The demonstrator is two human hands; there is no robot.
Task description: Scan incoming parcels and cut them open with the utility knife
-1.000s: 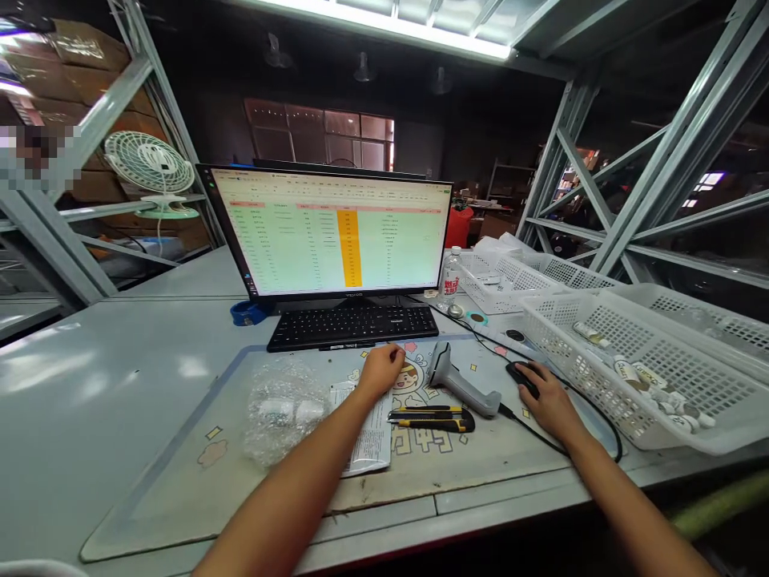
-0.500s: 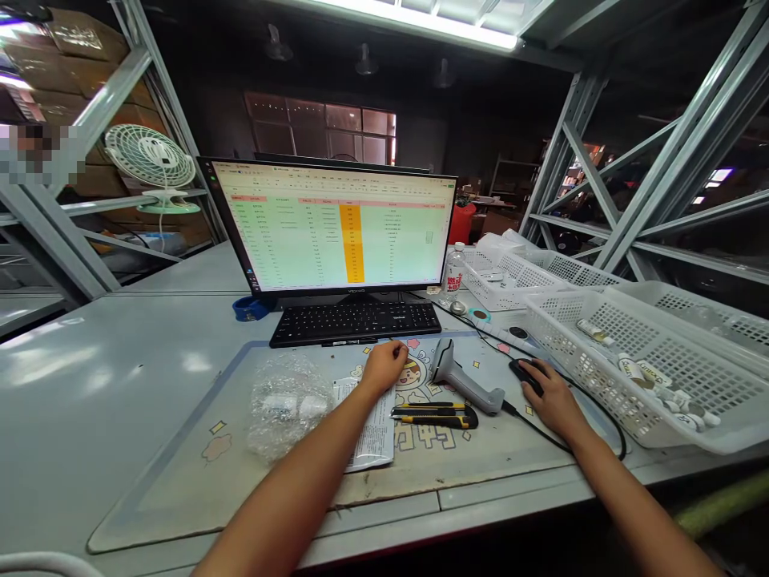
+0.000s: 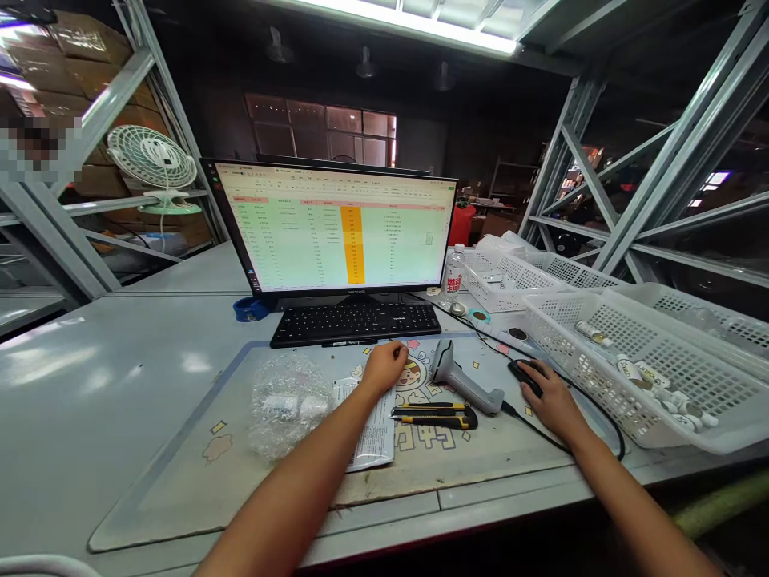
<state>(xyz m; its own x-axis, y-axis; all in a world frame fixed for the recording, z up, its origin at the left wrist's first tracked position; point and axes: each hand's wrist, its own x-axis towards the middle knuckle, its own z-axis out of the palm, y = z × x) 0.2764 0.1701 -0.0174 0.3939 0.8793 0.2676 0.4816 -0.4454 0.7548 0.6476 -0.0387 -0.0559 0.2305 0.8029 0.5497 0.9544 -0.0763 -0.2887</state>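
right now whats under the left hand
The left hand rests curled on the cartoon-printed desk mat, at the top edge of a printed paper slip. What lies beneath the palm is covered.

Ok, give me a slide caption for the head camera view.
Right hand on a black mouse, left hand resting below the keyboard, spreadsheet monitor ahead.

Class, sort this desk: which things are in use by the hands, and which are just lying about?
In use: right hand on mouse; left hand near keyboard; monitor.
Lying about: barcode scanner, utility knife, bubble-wrapped parcel, white basket, fan.
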